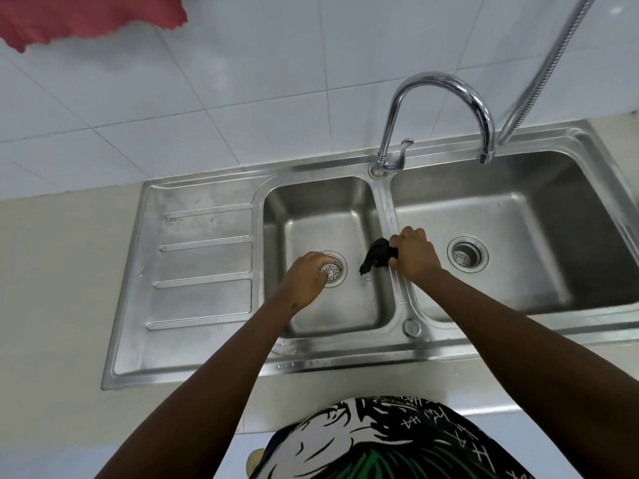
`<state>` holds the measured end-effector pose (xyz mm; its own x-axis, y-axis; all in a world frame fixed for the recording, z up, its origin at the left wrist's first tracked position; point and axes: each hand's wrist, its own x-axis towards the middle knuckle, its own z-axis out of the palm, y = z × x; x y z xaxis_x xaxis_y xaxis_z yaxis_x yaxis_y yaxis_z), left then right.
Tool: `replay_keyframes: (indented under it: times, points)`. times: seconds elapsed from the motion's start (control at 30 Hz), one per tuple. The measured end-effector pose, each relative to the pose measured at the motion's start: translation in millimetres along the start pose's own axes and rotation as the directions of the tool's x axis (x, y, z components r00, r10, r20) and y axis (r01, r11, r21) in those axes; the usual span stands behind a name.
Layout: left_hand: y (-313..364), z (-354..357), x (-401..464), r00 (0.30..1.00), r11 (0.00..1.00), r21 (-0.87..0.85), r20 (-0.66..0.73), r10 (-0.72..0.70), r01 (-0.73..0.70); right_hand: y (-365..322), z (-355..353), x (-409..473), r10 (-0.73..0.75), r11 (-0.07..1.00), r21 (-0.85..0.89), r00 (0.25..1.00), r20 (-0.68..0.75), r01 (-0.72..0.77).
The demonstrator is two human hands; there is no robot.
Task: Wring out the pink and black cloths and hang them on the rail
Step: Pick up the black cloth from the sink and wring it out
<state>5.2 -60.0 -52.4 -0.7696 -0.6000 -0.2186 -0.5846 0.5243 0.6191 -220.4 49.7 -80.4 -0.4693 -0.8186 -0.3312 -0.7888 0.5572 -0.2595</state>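
My right hand (415,254) is shut on the black cloth (375,259), a small bunched wad that sticks out to the left over the divider between the two basins. My left hand (306,276) hovers over the left basin beside its drain strainer (332,269), fingers loosely curled and holding nothing. The pink cloth (86,17) hangs at the top left against the white tiled wall. The rail itself is out of view.
A steel double sink (207,340) with a ribbed drainboard on the left fills the counter. A curved chrome faucet (446,81) arches over the right basin, which has its own drain (467,254). A metal hose (549,63) runs down at the right.
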Motion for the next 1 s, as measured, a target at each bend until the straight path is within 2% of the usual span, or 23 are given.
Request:
replay_keyframes:
  times: [0.13, 0.33, 0.57, 0.7, 0.8, 0.83, 0.9, 1.0]
  points:
    - [4, 0, -4, 1.0, 0.999, -0.037, -0.013, 0.009, -0.009, 1, -20, -7, -0.04, 0.978, 0.201, 0.994, -0.102, 0.06]
    - [7, -1, -6, 1.0, 0.996, -0.09, -0.004, 0.019, -0.019, -14, -66, -33, -0.122, 0.938, 0.271, 0.938, -0.326, 0.216]
    - [41, -19, 1, 0.998, 0.951, -0.307, -0.064, 0.022, -0.04, -55, -124, -60, -0.183, 0.832, 0.407, 0.878, -0.441, 0.378]
    - [60, -32, 4, 0.995, 0.926, -0.366, -0.076, 0.069, -0.092, -80, -144, -76, -0.237, 0.765, 0.458, 0.859, -0.454, 0.453]
    - [72, -37, 3, 0.977, 0.83, -0.516, -0.106, 0.183, -0.212, -91, -152, -82, -0.303, 0.696, 0.491, 0.834, -0.461, 0.524]
    - [74, -39, 2, 0.98, 0.832, -0.519, -0.108, 0.167, -0.199, -92, -153, -82, -0.31, 0.691, 0.492, 0.832, -0.461, 0.53]
    - [72, -47, 3, 0.99, 0.897, -0.424, -0.116, 0.085, -0.127, -91, -152, -82, -0.284, 0.705, 0.502, 0.848, -0.446, 0.5]
    - [63, -59, 2, 0.996, 0.939, -0.336, -0.084, 0.043, -0.069, -82, -148, -80, -0.25, 0.801, 0.462, 0.913, -0.322, 0.381]
